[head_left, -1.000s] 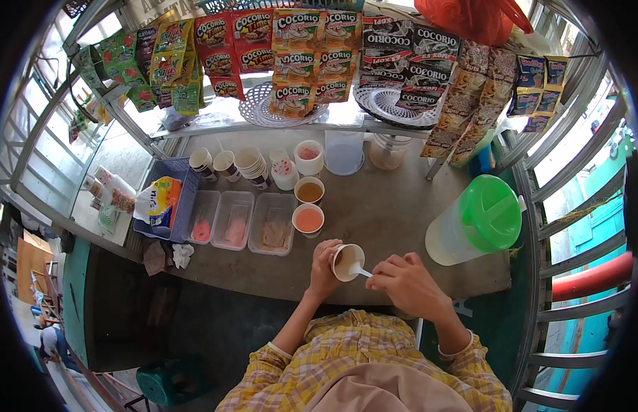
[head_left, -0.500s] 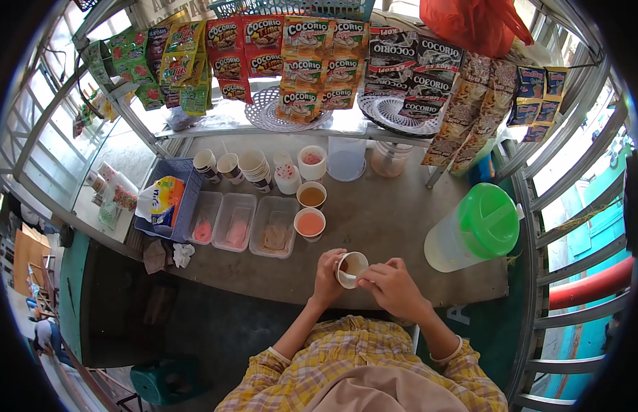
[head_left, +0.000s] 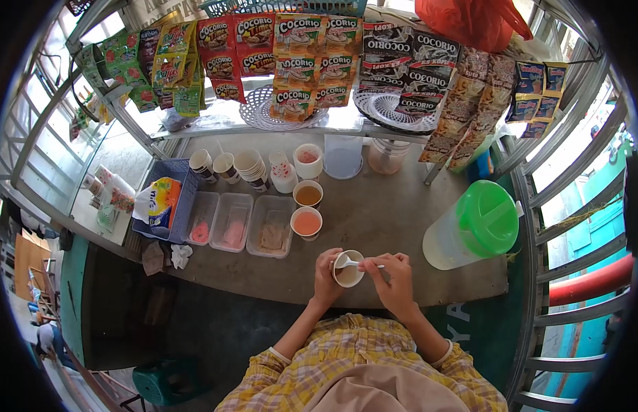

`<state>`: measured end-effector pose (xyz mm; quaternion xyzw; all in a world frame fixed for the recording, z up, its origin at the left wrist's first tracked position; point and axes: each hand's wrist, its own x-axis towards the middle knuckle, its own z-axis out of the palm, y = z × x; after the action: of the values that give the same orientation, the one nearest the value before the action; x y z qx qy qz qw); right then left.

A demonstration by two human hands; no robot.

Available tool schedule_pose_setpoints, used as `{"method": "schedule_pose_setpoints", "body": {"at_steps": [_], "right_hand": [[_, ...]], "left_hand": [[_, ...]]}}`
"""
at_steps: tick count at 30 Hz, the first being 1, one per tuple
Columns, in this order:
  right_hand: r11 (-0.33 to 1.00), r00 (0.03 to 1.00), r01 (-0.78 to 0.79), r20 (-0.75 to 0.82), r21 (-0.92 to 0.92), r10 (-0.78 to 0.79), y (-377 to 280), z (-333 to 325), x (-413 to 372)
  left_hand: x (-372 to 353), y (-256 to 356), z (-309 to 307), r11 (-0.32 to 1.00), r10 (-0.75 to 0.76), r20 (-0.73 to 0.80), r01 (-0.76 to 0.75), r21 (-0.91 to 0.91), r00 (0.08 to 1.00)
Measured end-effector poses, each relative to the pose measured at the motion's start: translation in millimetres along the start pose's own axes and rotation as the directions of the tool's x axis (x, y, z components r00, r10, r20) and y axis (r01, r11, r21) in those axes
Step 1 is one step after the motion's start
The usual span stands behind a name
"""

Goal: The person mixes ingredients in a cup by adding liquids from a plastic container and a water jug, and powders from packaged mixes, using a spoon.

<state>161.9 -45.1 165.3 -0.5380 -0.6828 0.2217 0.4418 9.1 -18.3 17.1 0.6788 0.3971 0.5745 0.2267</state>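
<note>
My left hand (head_left: 326, 276) is wrapped round a paper cup (head_left: 350, 277) above the front of the table. A white plastic spoon (head_left: 354, 264) is pinched in my right hand (head_left: 391, 278), its bowl at the cup's mouth. Some brown stuff shows inside the cup; how much is hard to make out. Just beyond my hands stand a cup of pink-orange drink (head_left: 307, 223) and a cup of amber drink (head_left: 308, 196).
Clear tubs with pink and brown powder (head_left: 270, 230) stand left, beside a blue basket (head_left: 183, 172). Stacked paper cups (head_left: 249, 165) line the back. A green-lidded jug (head_left: 463, 233) stands right. Drink sachets (head_left: 305, 62) hang overhead, and metal bars (head_left: 573, 271) flank the right.
My right hand has lifted and tilted the spoon, so its bowl and handle now show across the cup's mouth. The cup has shifted slightly and tilts differently.
</note>
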Motion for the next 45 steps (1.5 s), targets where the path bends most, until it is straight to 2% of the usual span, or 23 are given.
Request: {"method": "schedule_pose_setpoints", "body": {"at_steps": [4, 7, 10, 13, 16, 19, 21, 22, 23, 24, 25, 26, 28, 31, 33, 34, 37, 40, 43, 45], "right_hand": [[0.987, 0.994, 0.079, -0.066, -0.139, -0.089, 14.6, 8.9, 2.9], [0.961, 0.995, 0.055, -0.061, -0.272, -0.074, 13.9, -1.9, 4.1], [0.989, 0.994, -0.091, 0.043, -0.119, 0.097, 19.5, -11.7, 0.8], [0.976, 0.988, -0.136, 0.098, 0.168, 0.121, 21.9, -11.6, -4.2], [0.988, 0.974, -0.124, 0.203, 0.087, 0.104, 21.7, -13.7, -10.1], [0.992, 0.986, -0.015, 0.163, -0.125, 0.036, 4.4, -37.9, -13.4], [1.000, 0.980, 0.012, -0.199, -0.001, -0.012, 9.6, -50.8, -18.3], [0.997, 0.928, 0.044, -0.371, 0.057, -0.020, 13.2, -58.2, -22.7], [0.998, 0.825, 0.057, -0.562, -0.017, -0.056, 25.8, -67.0, -29.3], [0.994, 0.683, 0.057, -0.723, -0.089, -0.104, 35.4, -78.0, -32.0], [0.997, 0.507, 0.049, -0.859, -0.052, -0.070, 43.7, -87.6, -28.7], [0.999, 0.307, 0.051, -0.951, -0.014, -0.029, 49.4, -98.9, -20.6], [0.988, 0.186, -0.131, -0.977, 0.079, 0.103, 78.4, -130.9, -22.3], [0.870, 0.370, -0.047, -0.800, 0.491, 0.472, 122.0, -167.2, -20.2], [0.628, 0.571, 0.043, -0.535, 0.777, 0.623, 147.4, -189.9, -15.3], [0.463, 0.666, 0.056, -0.379, 0.884, 0.643, 159.0, -200.2, -12.1], [0.215, 0.856, -0.036, -0.081, 0.976, 0.511, 193.5, -234.3, 4.2], [0.416, 0.953, -0.112, -0.022, 0.902, 0.304, 185.9, -243.1, 41.5], [0.458, 0.945, -0.173, 0.016, 0.872, 0.326, 202.7, -246.2, 42.4], [0.451, 0.938, -0.178, 0.012, 0.874, 0.347, 191.3, -241.4, 42.1]], "left_hand": [[6.8, 7.6, 3.0, 0.996, 0.085, 0.031, -0.085, 0.024, 0.996], [7.8, 5.3, 3.6, 0.994, 0.094, 0.056, -0.097, 0.058, 0.994], [9.3, 3.0, 4.3, 0.995, 0.065, 0.069, -0.070, 0.072, 0.996], [3.1, -4.8, 11.3, 0.998, -0.062, 0.116, 0.063, -0.011, 0.991], [3.1, 10.1, 22.6, 0.945, -0.226, 0.174, 0.259, -0.199, 0.958], [-1.8, 6.4, 40.7, 0.882, -0.317, 0.153, 0.351, -0.315, 0.936], [4.7, 15.7, 46.2, 0.893, -0.329, 0.176, 0.366, -0.260, 0.928], [6.8, 22.0, 47.5, 0.898, -0.339, 0.186, 0.376, -0.229, 0.922], [8.8, 27.4, 49.5, 0.902, -0.321, 0.199, 0.363, -0.233, 0.926], [11.9, 32.0, 50.9, 0.908, -0.301, 0.208, 0.347, -0.234, 0.930], [16.6, 33.6, 51.9, 0.916, -0.278, 0.215, 0.326, -0.234, 0.936], [18.3, 31.2, 53.5, 0.935, -0.247, 0.218, 0.291, -0.204, 0.944], [14.3, 24.3, 57.9, 0.963, -0.188, 0.229, 0.225, -0.148, 0.955], [18.2, 32.4, 55.5, 0.949, -0.220, 0.287, 0.273, -0.157, 0.932], [14.7, 32.6, 53.9, 0.928, -0.252, 0.337, 0.325, -0.181, 0.907], [12.1, 31.5, 52.6, 0.915, -0.267, 0.367, 0.354, -0.193, 0.891], [8.3, 32.4, 48.1, 0.899, -0.268, 0.441, 0.387, -0.206, 0.857], [1.8, 30.8, 44.9, 0.893, -0.254, 0.499, 0.398, -0.207, 0.829], [0.4, 31.9, 40.8, 0.890, -0.239, 0.525, 0.401, -0.218, 0.817], [0.6, 32.9, 37.7, 0.894, -0.229, 0.529, 0.392, -0.218, 0.817]]}}
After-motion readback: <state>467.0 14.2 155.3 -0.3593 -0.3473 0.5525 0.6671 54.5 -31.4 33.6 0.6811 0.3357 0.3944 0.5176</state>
